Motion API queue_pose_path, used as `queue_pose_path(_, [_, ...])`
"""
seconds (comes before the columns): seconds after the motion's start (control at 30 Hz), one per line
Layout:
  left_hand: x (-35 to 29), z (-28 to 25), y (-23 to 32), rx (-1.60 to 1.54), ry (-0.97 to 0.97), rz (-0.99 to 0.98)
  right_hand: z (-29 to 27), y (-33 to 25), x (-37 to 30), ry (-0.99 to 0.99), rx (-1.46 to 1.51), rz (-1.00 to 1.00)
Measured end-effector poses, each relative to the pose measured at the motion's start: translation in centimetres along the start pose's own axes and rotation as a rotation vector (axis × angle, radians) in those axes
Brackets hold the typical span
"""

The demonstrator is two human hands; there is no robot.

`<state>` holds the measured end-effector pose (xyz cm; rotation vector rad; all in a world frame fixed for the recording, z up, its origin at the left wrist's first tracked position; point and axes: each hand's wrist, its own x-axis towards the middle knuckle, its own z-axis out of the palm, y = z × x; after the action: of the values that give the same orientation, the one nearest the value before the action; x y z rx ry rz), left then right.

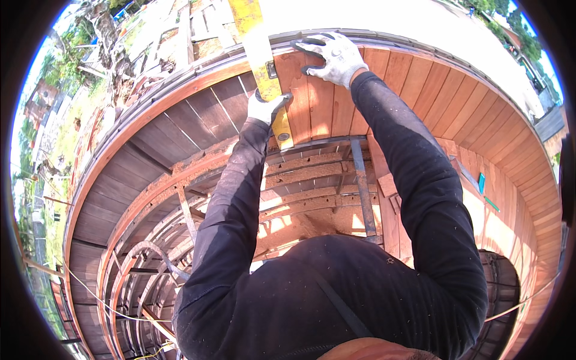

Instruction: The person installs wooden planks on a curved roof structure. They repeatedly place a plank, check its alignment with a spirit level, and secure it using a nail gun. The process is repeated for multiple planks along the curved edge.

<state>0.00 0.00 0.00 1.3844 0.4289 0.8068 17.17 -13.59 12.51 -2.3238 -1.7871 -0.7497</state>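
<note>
A worn yellow spirit level [268, 81] lies crosswise over a curved, wood-planked rim, its far end reaching past the outer edge. My left hand [264, 110], in a white work glove with dark fingertips, is closed around the level near its inner end. To the right, my gloved right hand [337, 60] rests with fingers spread on the far edge of the reddish planks [322, 108], a short way from the level. Nothing shows in that hand. Left of the level, the planks [171, 129] are darker and greyer, with light gaps between some of them.
Curved wooden ribs [306, 163] and an upright metal bar [362, 192] stand below the rim. A bent pipe-like piece [153, 251] is at lower left. On the right, a teal object [482, 183] and a green strip [492, 204] lie on the wood. Scrap wood lies outside.
</note>
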Motion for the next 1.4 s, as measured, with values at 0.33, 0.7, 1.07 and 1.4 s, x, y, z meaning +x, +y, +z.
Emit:
queue_pose_path(0.33, [0.2, -0.4, -0.5, -0.016, 0.012, -0.074, -0.1, -0.2, -0.2, 0.023, -0.029, -0.015])
queue_pose_path(0.7, [0.1, -0.2, -0.4, -0.009, -0.002, -0.038, -1.1, -0.3, -0.4, 0.008, 0.014, -0.036])
queue_pose_path(1.07, [0.2, -0.3, -0.4, -0.039, 0.008, -0.043, -1.2, -0.3, -0.3, -0.015, 0.001, -0.049])
queue_pose_path(1.4, [0.3, -0.4, -0.6, -0.013, -0.001, -0.028, -0.9, -0.2, -0.3, -0.007, -0.001, -0.058])
